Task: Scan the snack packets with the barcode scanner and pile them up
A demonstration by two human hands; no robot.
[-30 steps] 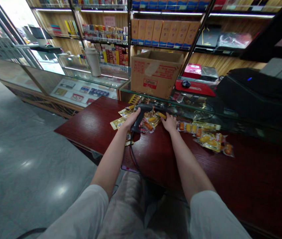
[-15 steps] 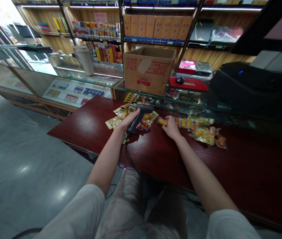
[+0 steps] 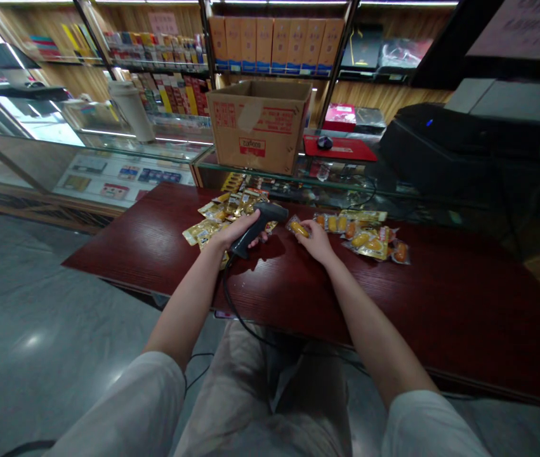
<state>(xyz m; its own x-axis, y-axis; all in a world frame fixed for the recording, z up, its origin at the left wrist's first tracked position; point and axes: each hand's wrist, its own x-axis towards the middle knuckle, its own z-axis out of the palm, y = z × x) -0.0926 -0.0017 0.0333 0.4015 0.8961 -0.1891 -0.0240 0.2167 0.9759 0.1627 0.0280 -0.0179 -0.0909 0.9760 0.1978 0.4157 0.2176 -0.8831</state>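
My left hand (image 3: 233, 231) is closed round the grip of a dark handheld barcode scanner (image 3: 256, 223), its cable trailing down toward my lap. The scanner's head points right. My right hand (image 3: 316, 239) pinches a small clear snack packet (image 3: 297, 227) with an orange-yellow piece inside, held just right of the scanner head. Both hands hover over a dark red wooden table (image 3: 165, 247). A pile of yellow snack packets (image 3: 212, 219) lies behind my left hand. Another row of packets (image 3: 367, 236) lies to the right of my right hand.
A glass counter (image 3: 165, 149) runs behind the table with an open cardboard box (image 3: 257, 124), a red mouse pad with a mouse (image 3: 325, 143) and a black till machine (image 3: 445, 143) on it. Stocked shelves (image 3: 270, 41) line the back wall. Grey tiled floor (image 3: 36, 304) is at the left.
My right hand has lifted one packet away from the pile near the scanner and drawn it to the right. The scanner has tilted up in my left hand. The camera has shifted right.
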